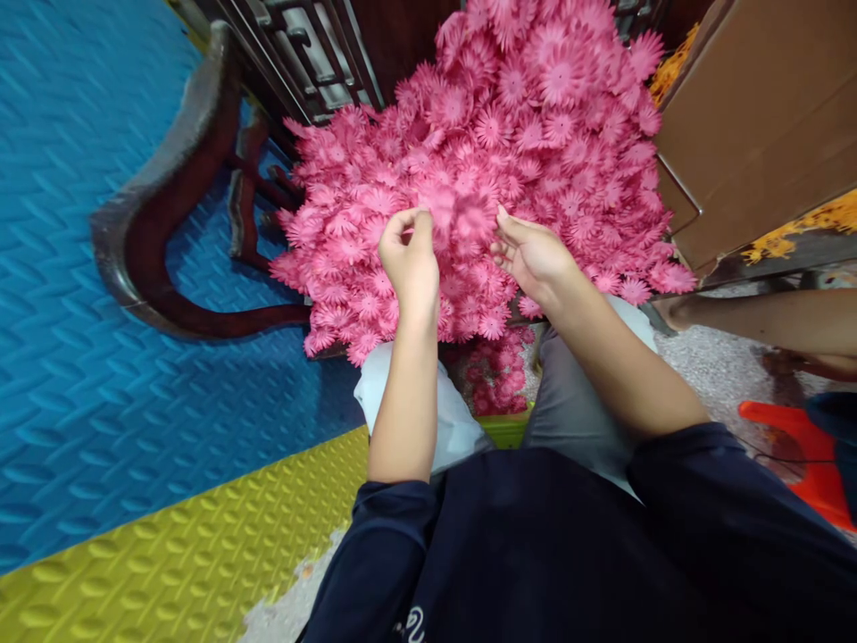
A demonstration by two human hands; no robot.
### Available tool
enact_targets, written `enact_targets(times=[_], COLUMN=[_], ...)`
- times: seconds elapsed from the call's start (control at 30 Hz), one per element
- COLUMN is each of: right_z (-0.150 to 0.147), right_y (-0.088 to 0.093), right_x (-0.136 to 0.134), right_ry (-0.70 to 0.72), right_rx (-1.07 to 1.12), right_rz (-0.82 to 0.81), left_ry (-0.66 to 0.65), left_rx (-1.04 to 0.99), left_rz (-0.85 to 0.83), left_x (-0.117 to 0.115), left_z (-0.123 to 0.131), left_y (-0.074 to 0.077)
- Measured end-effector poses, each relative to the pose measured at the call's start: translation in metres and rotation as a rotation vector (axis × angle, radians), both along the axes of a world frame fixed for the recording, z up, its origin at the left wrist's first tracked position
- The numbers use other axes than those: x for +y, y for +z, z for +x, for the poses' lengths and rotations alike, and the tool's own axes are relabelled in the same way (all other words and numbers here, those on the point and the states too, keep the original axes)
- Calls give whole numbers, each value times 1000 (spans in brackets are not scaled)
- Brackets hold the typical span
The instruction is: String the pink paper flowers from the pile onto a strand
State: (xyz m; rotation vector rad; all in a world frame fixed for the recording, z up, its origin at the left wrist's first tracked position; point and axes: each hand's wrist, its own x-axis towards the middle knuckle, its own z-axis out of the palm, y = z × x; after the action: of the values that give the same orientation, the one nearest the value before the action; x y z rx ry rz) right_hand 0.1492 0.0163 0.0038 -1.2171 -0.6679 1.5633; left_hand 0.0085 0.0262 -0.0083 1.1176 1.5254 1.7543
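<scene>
A large heap of pink artificial flowers (375,232), made of flat many-petalled heads with small dark centres, spreads in front of me. Above its middle, my left hand (411,263) pinches a blurred pink artificial flower (440,207) between thumb and forefinger. Opposite it, my right hand (536,257) has its thumb and forefinger closed at the edge of a second, darker pink flower (474,216), the other fingers loosely curled. Both flowers are smeared by motion, and whether they are joined I cannot tell. Below, more pink flowers (499,375) lie between my knees.
A dark wooden armrest (153,179) curves at the left over blue floor matting (60,357). On the right stands a brown cardboard box (756,116), with orange flowers (803,223) beside it. Another person's leg (769,321) and a red plastic stool (803,455) are at the right edge.
</scene>
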Motion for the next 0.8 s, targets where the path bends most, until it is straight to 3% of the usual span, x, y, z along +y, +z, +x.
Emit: enact_targets(times=[0.13, 0.2, 0.33, 0.43, 0.5, 0.8], right_z=[0, -1, -5, -7, -7, -6], right_y=[-2, -1, 3, 6, 8, 6], right_x=[1, 0, -3, -5, -6, -7], right_ry=[21, 34, 16, -1, 0, 27], right_rx=[-31, -12, 34, 56, 63, 35], right_rz=[10, -3, -29, -38, -34, -33], left_ry=[209, 221, 30, -215, -306, -314], left_rx=[190, 298, 414, 381, 352, 415], left_rz=[45, 47, 41, 21, 17, 40], left_x=[3, 0, -9, -13, -13, -13], left_z=[-11, -11, 1, 11, 14, 9], left_y=[0, 1, 1, 2, 3, 5])
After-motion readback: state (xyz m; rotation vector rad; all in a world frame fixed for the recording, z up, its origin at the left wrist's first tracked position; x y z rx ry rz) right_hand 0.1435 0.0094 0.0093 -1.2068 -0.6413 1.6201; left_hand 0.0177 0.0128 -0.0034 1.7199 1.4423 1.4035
